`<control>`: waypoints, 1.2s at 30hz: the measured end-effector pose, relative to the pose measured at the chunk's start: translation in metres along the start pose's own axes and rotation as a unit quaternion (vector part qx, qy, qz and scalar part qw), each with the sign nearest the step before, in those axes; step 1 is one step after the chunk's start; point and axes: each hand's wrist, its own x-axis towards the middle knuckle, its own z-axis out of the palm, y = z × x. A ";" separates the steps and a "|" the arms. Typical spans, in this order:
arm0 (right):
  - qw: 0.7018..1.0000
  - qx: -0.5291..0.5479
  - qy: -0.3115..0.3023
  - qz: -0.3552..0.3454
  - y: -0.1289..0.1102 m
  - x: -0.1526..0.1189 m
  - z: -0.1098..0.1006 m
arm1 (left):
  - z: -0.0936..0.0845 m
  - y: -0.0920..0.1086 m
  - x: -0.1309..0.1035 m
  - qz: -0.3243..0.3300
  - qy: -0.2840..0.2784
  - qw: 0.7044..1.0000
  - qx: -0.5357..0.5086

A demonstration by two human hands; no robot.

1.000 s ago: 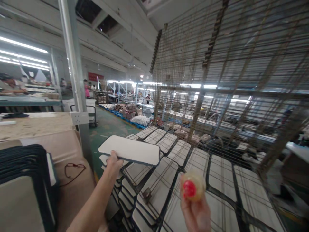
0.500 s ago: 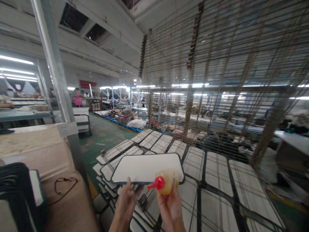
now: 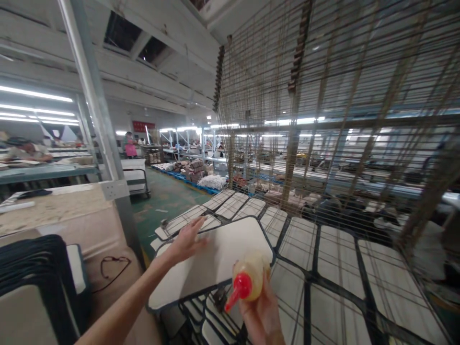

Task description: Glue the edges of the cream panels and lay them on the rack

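Observation:
My right hand is wrapped round a squeeze bottle of yellowish liquid with a red nozzle cap, which points down and to the left. A pale panel with rounded corners and a dark edge lies aslant above other such panels. The bottle overlaps the panel's right part; whether they touch, I cannot tell. My left hand is over the panel's upper left part, fingers stretched out and slightly blurred, holding nothing. Whether its palm touches the surface is unclear.
Wire mesh racks rise on the right, over rows of similar panels. Dark-edged panels are stacked at left beside glasses on a cloth-covered table. A metal post stands there. People work farther back.
My left hand has moved from the panel's lower edge up over its upper left part and opened out. The panel has turned, its left end now lower. The bottle stays in my right hand.

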 end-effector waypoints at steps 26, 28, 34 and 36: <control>0.868 -0.291 0.086 -0.393 -0.138 -0.017 0.070 | -0.043 0.019 0.013 -0.188 -0.299 0.860 -0.367; 0.864 -0.314 0.061 -0.390 -0.141 -0.018 0.070 | -0.046 0.027 0.012 -0.186 -0.316 0.854 -0.369; 0.862 -0.344 0.022 -0.373 -0.146 -0.015 0.075 | -0.051 0.038 0.010 -0.165 -0.362 0.853 -0.339; 0.862 -0.354 0.015 -0.364 -0.147 -0.013 0.076 | -0.053 0.040 0.010 -0.156 -0.374 0.851 -0.333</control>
